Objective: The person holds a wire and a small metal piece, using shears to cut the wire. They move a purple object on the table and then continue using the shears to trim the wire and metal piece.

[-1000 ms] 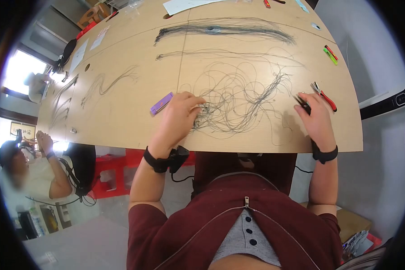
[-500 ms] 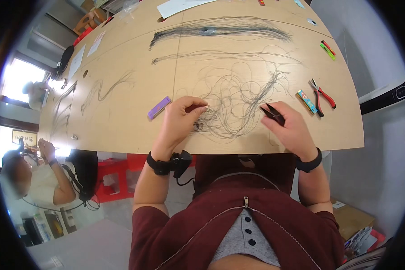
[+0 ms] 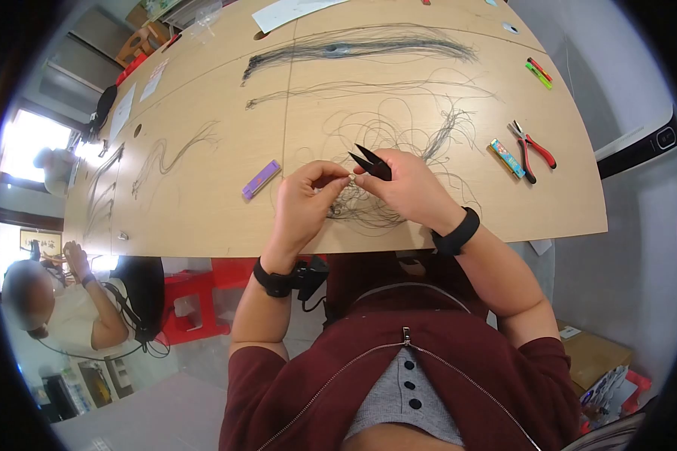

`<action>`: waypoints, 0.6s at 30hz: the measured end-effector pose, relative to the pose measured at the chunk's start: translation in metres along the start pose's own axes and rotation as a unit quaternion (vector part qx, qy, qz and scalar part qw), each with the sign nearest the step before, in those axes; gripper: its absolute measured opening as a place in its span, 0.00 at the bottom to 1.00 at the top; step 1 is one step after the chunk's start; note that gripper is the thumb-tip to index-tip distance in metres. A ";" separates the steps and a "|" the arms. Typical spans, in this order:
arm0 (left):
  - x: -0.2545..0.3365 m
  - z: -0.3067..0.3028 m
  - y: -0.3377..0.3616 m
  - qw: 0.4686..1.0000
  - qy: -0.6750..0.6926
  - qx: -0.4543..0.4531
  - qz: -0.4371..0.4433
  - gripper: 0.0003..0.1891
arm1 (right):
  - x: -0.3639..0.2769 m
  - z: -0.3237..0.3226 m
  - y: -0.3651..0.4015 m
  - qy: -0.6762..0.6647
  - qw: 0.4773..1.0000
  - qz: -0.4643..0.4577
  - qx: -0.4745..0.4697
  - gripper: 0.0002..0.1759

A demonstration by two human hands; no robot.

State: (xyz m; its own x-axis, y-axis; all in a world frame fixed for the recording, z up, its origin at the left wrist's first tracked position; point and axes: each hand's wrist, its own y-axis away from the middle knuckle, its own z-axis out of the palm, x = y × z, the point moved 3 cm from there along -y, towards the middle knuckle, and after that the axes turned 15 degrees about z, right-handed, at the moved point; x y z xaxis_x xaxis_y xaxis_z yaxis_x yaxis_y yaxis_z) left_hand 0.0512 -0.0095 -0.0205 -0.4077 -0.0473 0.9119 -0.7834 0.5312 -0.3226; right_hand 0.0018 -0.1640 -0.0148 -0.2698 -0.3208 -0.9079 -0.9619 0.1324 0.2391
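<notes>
Now both hands meet just below the middle of the frame, over the loose dark strands (image 3: 449,135) fanned across the bench (image 3: 203,229). The left hand (image 3: 295,204) has its grip pinched nearly closed at thumb and forefinger, seemingly on a fine strand end; what exactly sits there is too small to tell. And the right hand (image 3: 414,189) brings thumb and forefinger in to the same spot, while its grip wraps a black two-pointed tool (image 3: 378,170), tweezers or snips, points angled up and away, presumably so the fingertips are free for close work. At right, red-handled pliers (image 3: 532,152) lie beside a blue box (image 3: 507,159), handy to that side. Up top, a thicker bundle (image 3: 368,49) lies stretched lengthwise, probably to avoid snarls.
</notes>
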 end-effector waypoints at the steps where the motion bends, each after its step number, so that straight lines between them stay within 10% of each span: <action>1: -0.001 0.000 0.000 1.000 -0.002 -0.002 0.003 0.04 | 0.001 0.002 -0.002 0.005 1.000 -0.011 -0.002 0.12; 18: 0.022 -0.006 -0.001 0.978 -0.155 0.027 0.136 0.05 | -0.004 0.000 -0.003 0.032 0.997 -0.056 0.050 0.11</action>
State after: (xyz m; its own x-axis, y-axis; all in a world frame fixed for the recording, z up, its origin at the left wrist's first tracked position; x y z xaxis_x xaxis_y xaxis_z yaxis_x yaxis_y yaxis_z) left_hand 0.0456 -0.0058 0.0008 -0.7202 -0.1704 0.6725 -0.6471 0.5144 -0.5627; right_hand 0.0060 -0.1634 -0.0117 -0.1663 -0.3972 -0.9025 -0.9778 0.1844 0.0991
